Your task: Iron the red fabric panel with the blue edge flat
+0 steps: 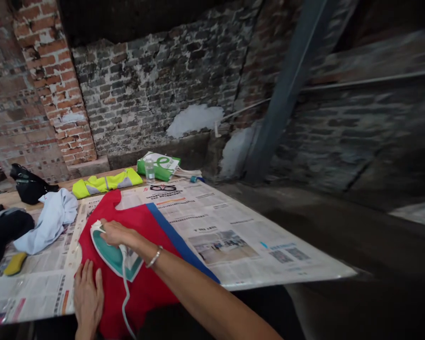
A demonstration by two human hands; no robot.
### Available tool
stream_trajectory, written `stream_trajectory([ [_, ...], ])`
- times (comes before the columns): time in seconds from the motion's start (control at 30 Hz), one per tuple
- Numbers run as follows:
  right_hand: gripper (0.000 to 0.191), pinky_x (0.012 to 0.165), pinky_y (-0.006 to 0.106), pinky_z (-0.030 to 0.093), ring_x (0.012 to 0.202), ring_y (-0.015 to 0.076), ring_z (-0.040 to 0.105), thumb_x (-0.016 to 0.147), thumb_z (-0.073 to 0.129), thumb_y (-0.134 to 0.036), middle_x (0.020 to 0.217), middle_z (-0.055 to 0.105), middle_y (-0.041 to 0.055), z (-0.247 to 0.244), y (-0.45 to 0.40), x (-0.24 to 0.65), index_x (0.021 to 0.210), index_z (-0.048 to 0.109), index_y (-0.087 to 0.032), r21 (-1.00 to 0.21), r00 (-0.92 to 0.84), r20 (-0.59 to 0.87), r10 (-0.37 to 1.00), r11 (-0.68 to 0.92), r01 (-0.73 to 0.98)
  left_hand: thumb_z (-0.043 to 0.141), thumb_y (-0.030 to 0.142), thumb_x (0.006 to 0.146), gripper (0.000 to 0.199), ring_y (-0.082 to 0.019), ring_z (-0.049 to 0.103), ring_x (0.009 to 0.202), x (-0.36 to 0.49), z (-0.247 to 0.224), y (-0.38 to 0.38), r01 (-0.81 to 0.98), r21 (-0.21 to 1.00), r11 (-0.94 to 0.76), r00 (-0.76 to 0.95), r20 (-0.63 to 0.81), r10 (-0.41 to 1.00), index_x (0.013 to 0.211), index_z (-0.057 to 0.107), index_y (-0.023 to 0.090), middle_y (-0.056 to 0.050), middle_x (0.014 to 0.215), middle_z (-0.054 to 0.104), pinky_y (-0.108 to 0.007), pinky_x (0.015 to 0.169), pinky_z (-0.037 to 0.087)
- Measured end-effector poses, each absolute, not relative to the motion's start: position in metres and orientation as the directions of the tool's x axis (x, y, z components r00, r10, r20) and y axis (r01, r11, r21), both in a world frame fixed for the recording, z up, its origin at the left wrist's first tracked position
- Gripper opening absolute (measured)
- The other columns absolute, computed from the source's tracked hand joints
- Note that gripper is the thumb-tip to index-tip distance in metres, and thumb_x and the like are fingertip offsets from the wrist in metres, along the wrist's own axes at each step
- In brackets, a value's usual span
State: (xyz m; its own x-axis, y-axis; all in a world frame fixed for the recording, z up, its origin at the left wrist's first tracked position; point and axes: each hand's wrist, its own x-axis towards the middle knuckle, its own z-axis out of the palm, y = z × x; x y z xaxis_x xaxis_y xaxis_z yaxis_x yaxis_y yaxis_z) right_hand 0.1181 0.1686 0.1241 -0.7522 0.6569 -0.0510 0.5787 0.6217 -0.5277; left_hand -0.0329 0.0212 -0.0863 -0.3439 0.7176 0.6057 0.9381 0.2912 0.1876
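Observation:
A red cloth piece with a blue strip along its right edge lies spread on the table and hangs over the near edge. My right hand is closed round the handle of a teal and white iron, whose plate sits on the red cloth. From the iron a white cord runs down toward me. My left hand lies flat with fingers stretched out, at the cloth's left edge, partly on the newspaper.
Newspaper under clear plastic covers the table. To the left lie a yellow sponge, light blue cloth and a black bag. A hi-vis garment, plastic bottle, green-white bag and glasses are at the back.

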Motion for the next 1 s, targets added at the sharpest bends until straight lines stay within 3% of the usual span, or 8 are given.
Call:
stream_trajectory([
  [0.1, 0.048, 0.085, 0.035, 0.054, 0.106, 0.0308, 0.076, 0.1, 0.059, -0.026, 0.099, 0.082, 0.0114, 0.115, 0.15, 0.16, 0.147, 0.062, -0.019, -0.544, -0.769, -0.071, 0.635, 0.621, 0.564, 0.028, 0.045, 0.11, 0.067, -0.038, 0.064, 0.136, -0.029, -0.085, 0.022, 0.933, 0.216, 0.286, -0.358, 0.606, 0.71, 0.138, 0.071, 0.002, -0.019, 0.14, 0.075, -0.058, 0.116, 0.055],
  [0.17, 0.059, 0.093, 0.038, 0.054, 0.115, 0.0327, 0.073, 0.1, 0.059, -0.029, 0.118, 0.08, 0.0158, 0.107, 0.134, 0.194, 0.157, 0.053, -0.018, -0.524, -0.809, -0.116, 0.576, 0.657, 0.542, 0.029, 0.044, 0.11, 0.066, -0.038, 0.063, 0.137, -0.024, -0.084, 0.021, 0.931, 0.235, 0.279, -0.365, 0.599, 0.712, 0.139, 0.07, 0.002, -0.019, 0.141, 0.074, -0.058, 0.116, 0.055],
  [0.23, 0.062, 0.098, 0.04, 0.052, 0.117, 0.0329, 0.073, 0.103, 0.055, -0.034, 0.124, 0.078, 0.0173, 0.098, 0.122, 0.224, 0.162, 0.046, -0.017, -0.504, -0.827, -0.175, 0.535, 0.673, 0.542, 0.03, 0.043, 0.11, 0.064, -0.038, 0.062, 0.138, -0.017, -0.082, 0.018, 0.924, 0.257, 0.282, -0.381, 0.584, 0.717, 0.14, 0.069, 0.002, -0.019, 0.142, 0.073, -0.058, 0.117, 0.054],
  [0.47, 0.061, 0.1, 0.042, 0.054, 0.122, 0.0379, 0.073, 0.103, 0.055, -0.031, 0.127, 0.077, 0.0231, 0.092, 0.127, 0.209, 0.161, 0.047, -0.015, -0.475, -0.788, -0.149, 0.598, 0.655, 0.587, 0.036, 0.041, 0.109, 0.059, -0.036, 0.058, 0.145, -0.006, -0.072, 0.011, 0.881, 0.342, 0.327, -0.466, 0.505, 0.726, 0.15, 0.062, 0.008, -0.019, 0.149, 0.069, -0.057, 0.12, 0.05],
  [0.53, 0.059, 0.1, 0.04, 0.052, 0.127, 0.0364, 0.071, 0.105, 0.052, -0.03, 0.132, 0.075, 0.0239, 0.101, 0.136, 0.18, 0.161, 0.044, -0.013, -0.455, -0.783, -0.15, 0.603, 0.661, 0.596, 0.036, 0.043, 0.109, 0.061, -0.036, 0.058, 0.146, -0.007, -0.07, 0.01, 0.869, 0.366, 0.332, -0.484, 0.49, 0.725, 0.153, 0.058, 0.008, -0.02, 0.149, 0.068, -0.058, 0.12, 0.05],
  [0.73, 0.053, 0.091, 0.034, 0.052, 0.118, 0.0303, 0.073, 0.108, 0.049, -0.029, 0.116, 0.08, 0.0179, 0.125, 0.147, 0.139, 0.157, 0.046, -0.009, -0.462, -0.75, -0.154, 0.643, 0.624, 0.63, 0.033, 0.046, 0.108, 0.063, -0.034, 0.061, 0.142, -0.014, -0.066, 0.015, 0.839, 0.433, 0.331, -0.528, 0.499, 0.687, 0.153, 0.059, 0.01, -0.021, 0.149, 0.068, -0.055, 0.116, 0.053],
  [0.9, 0.06, 0.098, 0.035, 0.052, 0.125, 0.0318, 0.071, 0.108, 0.052, -0.032, 0.133, 0.075, 0.0209, 0.111, 0.128, 0.181, 0.163, 0.041, -0.012, -0.439, -0.745, -0.145, 0.651, 0.633, 0.638, 0.029, 0.046, 0.109, 0.064, -0.035, 0.06, 0.141, -0.017, -0.067, 0.017, 0.897, 0.342, 0.28, -0.432, 0.547, 0.717, 0.144, 0.067, 0.007, -0.019, 0.143, 0.073, -0.055, 0.119, 0.051],
  [1.0, 0.06, 0.095, 0.035, 0.053, 0.117, 0.0318, 0.074, 0.106, 0.055, -0.032, 0.123, 0.079, 0.018, 0.099, 0.129, 0.217, 0.163, 0.042, -0.016, -0.448, -0.698, -0.141, 0.702, 0.583, 0.677, 0.03, 0.045, 0.109, 0.064, -0.037, 0.06, 0.14, -0.017, -0.069, 0.018, 0.923, 0.279, 0.266, -0.381, 0.549, 0.744, 0.136, 0.073, 0.005, -0.019, 0.143, 0.073, -0.057, 0.122, 0.048],
])
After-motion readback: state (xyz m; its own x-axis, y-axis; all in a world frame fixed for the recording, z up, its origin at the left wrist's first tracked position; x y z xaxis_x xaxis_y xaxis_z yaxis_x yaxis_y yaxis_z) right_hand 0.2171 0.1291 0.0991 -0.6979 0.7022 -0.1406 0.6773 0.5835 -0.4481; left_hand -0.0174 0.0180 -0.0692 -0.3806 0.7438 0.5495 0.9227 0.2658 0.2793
